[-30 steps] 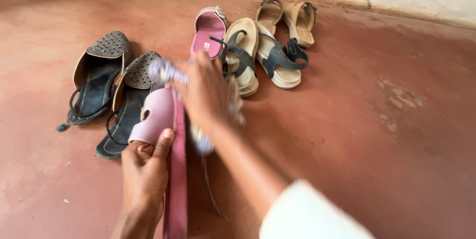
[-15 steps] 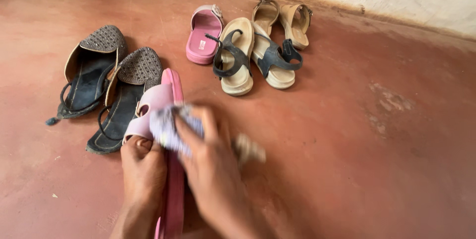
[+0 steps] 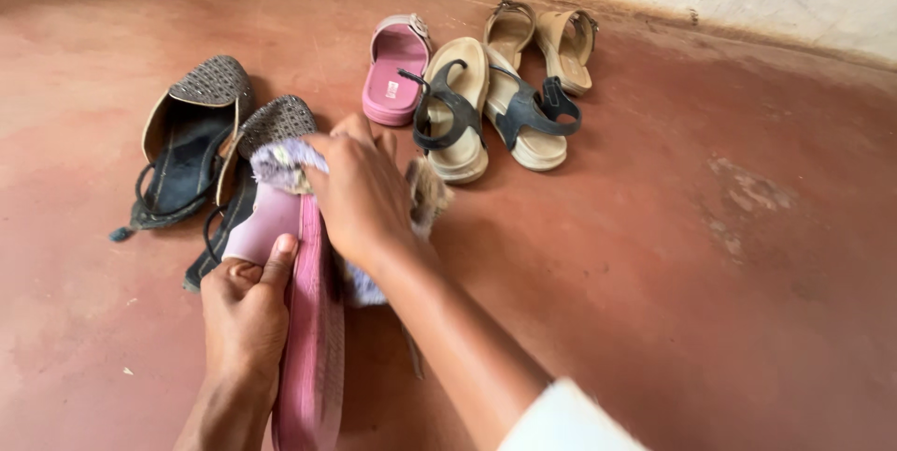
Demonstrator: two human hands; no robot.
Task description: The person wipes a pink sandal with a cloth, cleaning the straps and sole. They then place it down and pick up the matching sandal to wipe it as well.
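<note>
Left hand [image 3: 245,306] grips pink sandal [image 3: 304,339] on edge; right hand [image 3: 360,191] presses cloth [image 3: 280,163] against it, mid-floor [image 3: 654,255].

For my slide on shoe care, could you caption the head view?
Left hand holds a pink sandal on edge while the right hand presses a cloth to it.

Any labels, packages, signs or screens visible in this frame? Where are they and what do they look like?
Label: a small white rectangular patch with dark print on the insole of the pink sandal lying on the floor left of the beige-and-black sandals.
No packages, signs or screens in view.
</note>
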